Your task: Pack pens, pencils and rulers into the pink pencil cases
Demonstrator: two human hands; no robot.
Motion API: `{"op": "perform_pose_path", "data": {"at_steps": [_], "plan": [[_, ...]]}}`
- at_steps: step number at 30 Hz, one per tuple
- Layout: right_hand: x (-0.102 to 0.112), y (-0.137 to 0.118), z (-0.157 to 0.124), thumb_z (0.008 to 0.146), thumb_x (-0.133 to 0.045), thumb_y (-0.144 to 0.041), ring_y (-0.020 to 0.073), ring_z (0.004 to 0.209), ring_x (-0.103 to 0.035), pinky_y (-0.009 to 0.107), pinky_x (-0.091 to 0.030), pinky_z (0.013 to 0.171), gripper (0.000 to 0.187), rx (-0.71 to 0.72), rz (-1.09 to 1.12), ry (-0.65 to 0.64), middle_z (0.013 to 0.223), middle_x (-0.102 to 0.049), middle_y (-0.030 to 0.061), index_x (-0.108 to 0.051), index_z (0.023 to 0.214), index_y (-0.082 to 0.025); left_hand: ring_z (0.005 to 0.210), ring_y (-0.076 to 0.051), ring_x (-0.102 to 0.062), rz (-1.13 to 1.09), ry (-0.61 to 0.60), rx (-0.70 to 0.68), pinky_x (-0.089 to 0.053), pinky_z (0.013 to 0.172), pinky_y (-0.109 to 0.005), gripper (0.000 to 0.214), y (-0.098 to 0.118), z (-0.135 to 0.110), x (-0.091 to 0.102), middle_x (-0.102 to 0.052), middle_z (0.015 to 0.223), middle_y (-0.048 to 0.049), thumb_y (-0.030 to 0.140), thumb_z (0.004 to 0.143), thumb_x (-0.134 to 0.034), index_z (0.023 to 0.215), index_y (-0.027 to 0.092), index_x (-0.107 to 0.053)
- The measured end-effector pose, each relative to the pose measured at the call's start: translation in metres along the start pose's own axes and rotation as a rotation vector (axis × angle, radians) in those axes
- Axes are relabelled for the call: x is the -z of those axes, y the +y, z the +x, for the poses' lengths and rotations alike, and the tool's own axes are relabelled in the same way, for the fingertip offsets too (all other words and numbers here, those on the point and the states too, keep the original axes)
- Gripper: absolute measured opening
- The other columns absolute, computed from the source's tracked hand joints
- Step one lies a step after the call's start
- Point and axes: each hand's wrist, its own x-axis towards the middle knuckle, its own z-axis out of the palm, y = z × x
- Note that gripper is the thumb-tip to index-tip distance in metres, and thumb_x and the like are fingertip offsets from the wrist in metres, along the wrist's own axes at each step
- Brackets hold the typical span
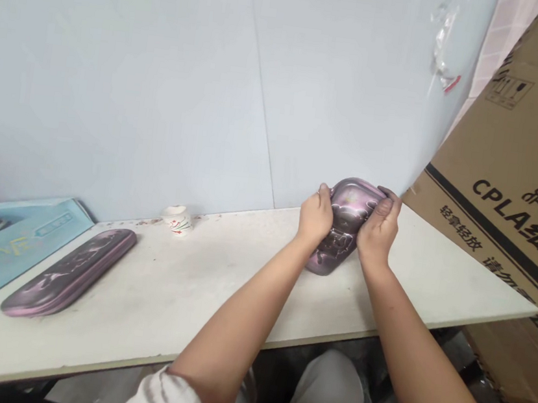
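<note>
- In the head view, you had the purple case [344, 220] right of centre in the frame, above the white table [220, 280], its patterned face turned towards you.
- Your left hand [316, 217] gripped the case's left edge, fingers folded in around it; your right hand [379, 233] held the upper right edge, thumb on the near face. The far fingertips were hidden, so you could not tell how they lay behind it.
- Those 2 grips, on opposite edges, probably kept the case steady and left most of its face uncovered.
- The case stood tilted, lower end close to the tabletop; whether it touched was unclear. Holding it low likely spared your arms some weight.
- At the lower left of the frame, the other case [71, 272] lay flat, a similar purple, beside the blue package [58, 221]. Lying on its broad side, it seemed unlikely to roll.
- The paper cup [178, 221], left of centre, stood near the wall panel [160, 90], apart from both cases, perhaps to be out of your arms' way.
- On the right of the frame, the cardboard carton [504, 158] leaned at a slant beyond the table's end.
</note>
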Motion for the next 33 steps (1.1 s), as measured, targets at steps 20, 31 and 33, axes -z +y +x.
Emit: {"op": "perform_pose_path", "data": {"at_steps": [20, 31, 33], "plan": [[-0.143, -0.103, -0.162, 0.089, -0.032, -0.041, 0.0165, 0.050, -0.063, 0.026, -0.045, 0.064, 0.044, -0.063, -0.283, -1.411, 0.068, -0.068, 0.0092, -0.044, 0.114, -0.007, 0.112, -0.029, -0.053, 0.533, -0.147, 0.513, -0.038, 0.089, -0.037, 0.061, -0.200, -0.133, 0.193, -0.056, 0.119, -0.0224, 0.048, 0.089, -0.020, 0.133, 0.008, -0.033], [-0.248, -0.181, -0.198, 0.087, -0.035, -0.037, 0.0308, 0.101, -0.055, 0.038, -0.042, 0.078, 0.038, 0.581, -0.606, -1.196, 0.106, -0.060, 0.0199, -0.057, 0.103, -0.010, 0.113, -0.032, -0.043, 0.877, 0.110, 0.380, -0.035, 0.090, -0.044, 0.049, -0.269, -0.151, 0.306, -0.051, 0.118, -0.0161, 0.047, 0.085, -0.034, 0.122, 0.018, -0.048], [-0.264, -0.200, -0.211, 0.088, -0.031, -0.036, 0.0290, 0.101, -0.054, 0.039, -0.040, 0.082, 0.038, 0.742, -0.538, -1.216, 0.105, -0.060, 0.0174, -0.058, 0.101, -0.012, 0.114, -0.032, -0.043, 0.922, 0.186, 0.406, -0.034, 0.091, -0.044, 0.048, -0.284, -0.152, 0.336, -0.051, 0.117, -0.0176, 0.045, 0.084, -0.036, 0.120, 0.015, -0.049]]}}
